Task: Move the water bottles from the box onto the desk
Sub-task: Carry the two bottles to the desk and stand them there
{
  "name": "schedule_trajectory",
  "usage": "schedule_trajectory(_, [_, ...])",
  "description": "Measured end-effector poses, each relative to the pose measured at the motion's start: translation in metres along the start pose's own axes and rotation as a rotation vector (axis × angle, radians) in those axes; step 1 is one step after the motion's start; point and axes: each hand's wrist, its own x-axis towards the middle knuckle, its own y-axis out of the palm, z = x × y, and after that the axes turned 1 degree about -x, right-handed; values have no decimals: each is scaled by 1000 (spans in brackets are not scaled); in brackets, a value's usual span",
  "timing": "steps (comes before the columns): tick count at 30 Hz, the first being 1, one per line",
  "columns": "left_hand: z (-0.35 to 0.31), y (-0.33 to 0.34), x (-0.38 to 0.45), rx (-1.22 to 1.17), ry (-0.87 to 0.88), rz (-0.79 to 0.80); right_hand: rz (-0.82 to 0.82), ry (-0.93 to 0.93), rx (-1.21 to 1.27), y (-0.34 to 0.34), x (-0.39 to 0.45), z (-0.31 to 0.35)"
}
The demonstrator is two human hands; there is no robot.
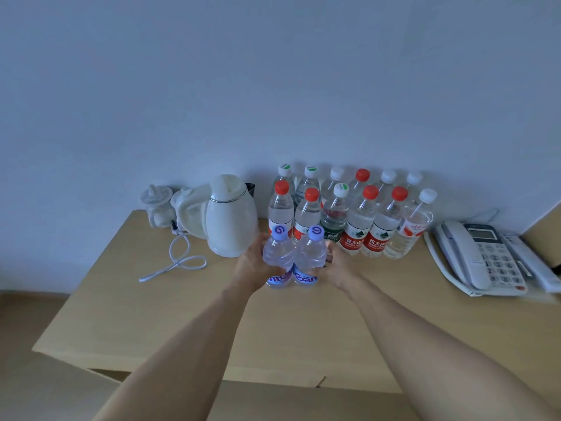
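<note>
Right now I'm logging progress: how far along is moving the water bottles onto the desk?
Done: two rows of bottles already stand on the desk by the wall. In hand: the left hand and right hand each hold a purple-capped bottle just in front of those rows. Left: the box's inside is hidden, so any remainder can't be told.

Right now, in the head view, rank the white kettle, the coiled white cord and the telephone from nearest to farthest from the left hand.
1. White kettle: just left of and behind the left hand, which holds a purple-capped bottle.
2. Coiled white cord: farther left, lying on the desk.
3. Telephone: far right, beyond the right hand.
</note>
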Motion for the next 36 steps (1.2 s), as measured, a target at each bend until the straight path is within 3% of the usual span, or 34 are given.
schedule_trajectory(8, [3,-4,1,25,24,40,25,1,-77,-1,2,1])
schedule_trajectory(15, [-10,-15,-3,232,95,-103,-210,-113,-140,-3,-5,19])
schedule_trajectory(28, [-20,-13,24,230,110,-113,-243,-192,-166,2,-9,17])
schedule_trajectory(36, [-22,-14,37,273,131,-112,-252,-138,-130,4,-1,16])
